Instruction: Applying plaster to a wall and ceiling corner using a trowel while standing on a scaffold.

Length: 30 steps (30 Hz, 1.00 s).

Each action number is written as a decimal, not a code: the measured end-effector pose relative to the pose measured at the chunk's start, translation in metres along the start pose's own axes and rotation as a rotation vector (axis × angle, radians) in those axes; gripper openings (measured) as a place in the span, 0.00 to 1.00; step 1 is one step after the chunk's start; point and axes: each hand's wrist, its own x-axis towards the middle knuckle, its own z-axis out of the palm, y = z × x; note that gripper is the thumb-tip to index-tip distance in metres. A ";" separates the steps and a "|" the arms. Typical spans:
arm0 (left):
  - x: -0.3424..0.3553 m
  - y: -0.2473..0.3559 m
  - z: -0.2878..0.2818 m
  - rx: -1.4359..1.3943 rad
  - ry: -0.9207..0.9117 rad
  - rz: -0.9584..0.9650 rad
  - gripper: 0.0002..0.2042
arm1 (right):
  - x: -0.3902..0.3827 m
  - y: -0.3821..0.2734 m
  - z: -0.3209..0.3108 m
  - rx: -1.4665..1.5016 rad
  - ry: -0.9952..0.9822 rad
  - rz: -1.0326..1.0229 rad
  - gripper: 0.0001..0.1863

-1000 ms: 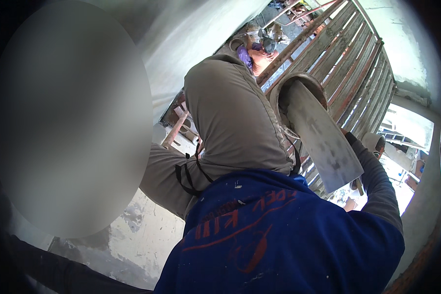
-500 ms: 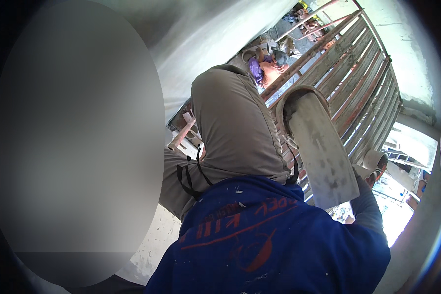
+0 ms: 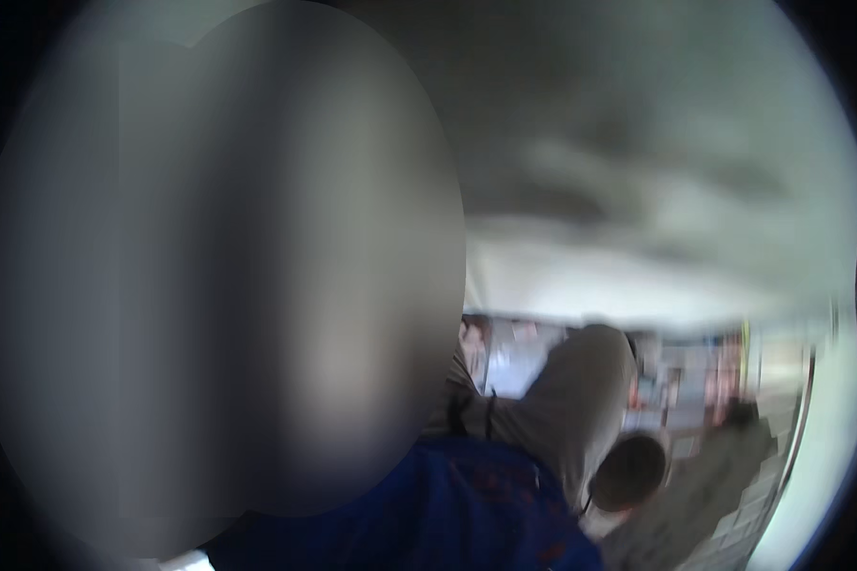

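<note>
Since half a second before, the view had swung, and the bucket (image 3: pixel 605 519) and long grey board (image 3: pixel 700 490) sat lower down. The board had been over part of the bucket's round mouth, but now it slanted just beside it, at the lower right. I couldn't see either hand, so I couldn't tell if the fingers were apart or together. One bent trouser leg (image 3: pixel 586 404) rose left of the bucket. Blue shirt (image 3: pixel 400 514) filled the bottom middle. Blurry pale wall (image 3: pixel 628 276) stretched across the upper right.
</note>
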 end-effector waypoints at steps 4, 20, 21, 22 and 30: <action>0.012 -0.013 0.001 0.036 0.083 -0.023 0.35 | 0.060 -0.079 0.011 0.309 0.170 -0.038 0.24; -0.012 -0.095 -0.128 -0.025 -0.247 0.053 0.33 | 0.045 -0.434 -0.049 1.232 0.242 -0.617 0.26; -0.019 -0.119 -0.170 0.071 -0.271 0.057 0.33 | 0.036 -0.449 -0.053 1.257 0.205 -0.665 0.26; -0.029 -0.147 -0.220 0.202 -0.271 0.029 0.33 | 0.026 -0.468 -0.055 1.285 0.145 -0.728 0.26; -0.091 -0.294 -0.572 1.227 -0.113 -0.126 0.33 | -0.130 -0.681 -0.064 0.552 -0.281 -1.407 0.26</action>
